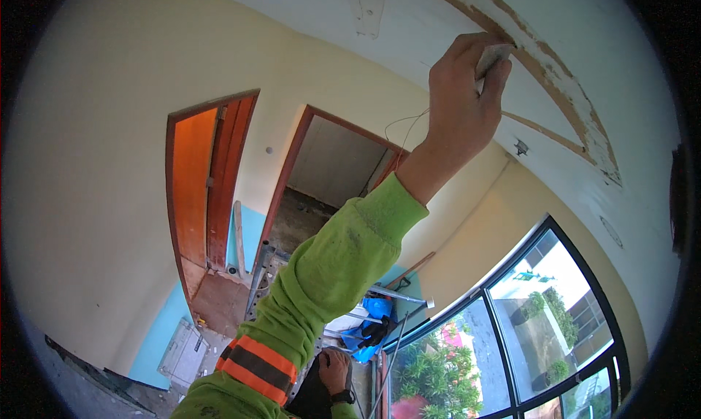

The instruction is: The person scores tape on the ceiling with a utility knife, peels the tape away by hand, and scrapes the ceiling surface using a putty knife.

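Observation:
My left hand (466,90) reaches up to the ceiling, its green sleeve banded in orange and grey. Pinched between thumb and fingers is a small, flat, pale grey piece (493,60), perhaps a scraper or folded sandpaper; I cannot tell which. The fingertips are against or very near a rough brown and white strip (555,79) that curves across the white ceiling. Low in the view, my right hand (334,368) wears a dark watch. Its fingers are curled at the edge of a dark object (309,388), mostly hidden behind my left arm.
An orange-lit doorway (193,193) and a second door frame (303,123) stand in the cream wall. Poles and a blue bag (376,309) lean in the corner. A black-framed window (500,346) fills the lower right. A thin wire (409,120) hangs behind my wrist.

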### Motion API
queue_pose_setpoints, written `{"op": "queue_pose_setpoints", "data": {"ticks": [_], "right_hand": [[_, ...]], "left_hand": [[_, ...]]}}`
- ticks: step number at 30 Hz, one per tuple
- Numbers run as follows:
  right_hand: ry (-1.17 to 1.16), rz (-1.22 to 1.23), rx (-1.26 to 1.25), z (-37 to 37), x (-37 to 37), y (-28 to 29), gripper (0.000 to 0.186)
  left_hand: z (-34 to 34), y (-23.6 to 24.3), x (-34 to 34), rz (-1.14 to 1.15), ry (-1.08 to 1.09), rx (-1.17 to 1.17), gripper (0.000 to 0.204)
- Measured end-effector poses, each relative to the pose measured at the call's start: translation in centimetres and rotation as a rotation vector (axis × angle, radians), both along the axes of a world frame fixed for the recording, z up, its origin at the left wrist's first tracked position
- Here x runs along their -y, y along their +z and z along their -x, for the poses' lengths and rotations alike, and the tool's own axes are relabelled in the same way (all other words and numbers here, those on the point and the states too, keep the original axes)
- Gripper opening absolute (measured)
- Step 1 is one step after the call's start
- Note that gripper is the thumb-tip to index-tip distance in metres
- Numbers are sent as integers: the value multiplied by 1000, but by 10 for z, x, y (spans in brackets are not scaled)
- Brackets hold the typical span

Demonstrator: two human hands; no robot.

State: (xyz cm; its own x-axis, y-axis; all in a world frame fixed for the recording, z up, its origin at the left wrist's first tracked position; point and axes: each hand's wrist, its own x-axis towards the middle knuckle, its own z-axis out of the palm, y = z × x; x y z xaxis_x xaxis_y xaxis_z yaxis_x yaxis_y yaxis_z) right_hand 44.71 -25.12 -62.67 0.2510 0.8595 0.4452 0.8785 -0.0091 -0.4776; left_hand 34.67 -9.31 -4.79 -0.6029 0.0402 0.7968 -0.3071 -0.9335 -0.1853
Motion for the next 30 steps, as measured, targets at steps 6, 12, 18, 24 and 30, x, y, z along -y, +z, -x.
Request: {"op": "queue_pose_setpoints", "data": {"ticks": [6,12,18,24,30], "right_hand": [[-17,22,23,-1,1,-2,22],[10,-5,11,-3,0,-5,24],[-20,26,24,-1,-7,-10,21],[25,-6,-2,0,-1,-6,21],[16,-11,1,3,1,1,20]], "left_hand": [[3,0,9,41,-357,-109,17],[12,2,23,135,-838,-245,21],[22,-4,10,-40,-1658,-389,23],[33,-13,13,112,-1826,-479,26],[18,-14,16,221,-579,-360,20]]}}
